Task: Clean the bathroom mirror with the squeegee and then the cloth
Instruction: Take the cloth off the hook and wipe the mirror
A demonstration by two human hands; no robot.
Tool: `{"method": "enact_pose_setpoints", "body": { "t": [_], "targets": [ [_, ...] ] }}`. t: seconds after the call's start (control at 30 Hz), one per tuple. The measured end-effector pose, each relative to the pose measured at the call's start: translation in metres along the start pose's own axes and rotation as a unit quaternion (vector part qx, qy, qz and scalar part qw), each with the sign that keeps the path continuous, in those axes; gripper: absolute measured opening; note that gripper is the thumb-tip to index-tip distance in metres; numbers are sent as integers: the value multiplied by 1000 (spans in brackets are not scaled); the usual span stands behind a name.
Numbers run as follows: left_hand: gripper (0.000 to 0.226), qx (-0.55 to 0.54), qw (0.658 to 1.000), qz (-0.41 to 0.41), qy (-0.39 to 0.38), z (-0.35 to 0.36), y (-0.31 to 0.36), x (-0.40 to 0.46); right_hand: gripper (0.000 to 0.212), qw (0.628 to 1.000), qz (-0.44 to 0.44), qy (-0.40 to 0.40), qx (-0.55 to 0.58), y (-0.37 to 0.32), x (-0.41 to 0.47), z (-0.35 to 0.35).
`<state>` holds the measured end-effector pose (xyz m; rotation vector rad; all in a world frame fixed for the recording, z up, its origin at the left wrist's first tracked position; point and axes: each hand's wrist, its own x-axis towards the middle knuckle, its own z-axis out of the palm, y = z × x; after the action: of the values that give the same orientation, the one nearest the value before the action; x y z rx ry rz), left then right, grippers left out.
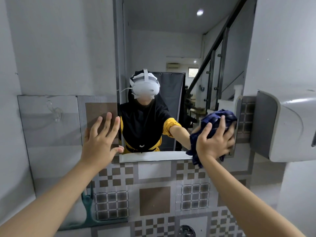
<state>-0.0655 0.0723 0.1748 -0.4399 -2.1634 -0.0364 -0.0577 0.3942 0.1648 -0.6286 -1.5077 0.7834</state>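
The bathroom mirror (172, 41) hangs straight ahead and reflects a person wearing a white headset. My right hand (215, 141) presses a crumpled dark blue cloth (218, 119) flat against the mirror's lower right corner. My left hand (100, 138) rests with fingers spread on the tiled wall at the mirror's left edge, thumb near its bottom corner, holding nothing. A teal squeegee (88, 208) leans low on the left wall, its blade along the bottom.
A grey wall-mounted dispenser (289, 127) juts out at the right, close to the cloth. A clear hook (55, 112) sticks to a glossy panel at the left. Brown and white patterned tiles (154, 203) cover the wall below the mirror.
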Motion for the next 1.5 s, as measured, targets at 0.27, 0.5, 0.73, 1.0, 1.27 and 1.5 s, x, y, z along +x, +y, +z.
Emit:
{"method": "enact_pose_setpoints", "body": {
  "t": [0.27, 0.5, 0.73, 1.0, 1.27, 1.5],
  "targets": [
    [103, -16, 1000, 1, -2, -4, -4, 1, 48, 990, -138, -16, 27, -57, -80, 24],
    [104, -16, 1000, 3, 10, -2, -9, 0, 40, 906, -424, -3, 24, -81, -116, 41],
    [104, -28, 999, 3, 14, 1, -10, -1, 40, 799, -602, -13, -2, -37, -69, 26],
    [105, -23, 1000, -2, 14, 0, -7, -2, 43, 879, -474, 31, -45, 29, -11, 11],
    [104, -20, 1000, 3, 2, 0, -8, -2, 52, 995, -94, 0, -31, 39, -15, -1],
    [103, -16, 1000, 16, 1, 0, -10, -1, 52, 983, 180, 3, 32, 9, -29, 4]
  ]
}}
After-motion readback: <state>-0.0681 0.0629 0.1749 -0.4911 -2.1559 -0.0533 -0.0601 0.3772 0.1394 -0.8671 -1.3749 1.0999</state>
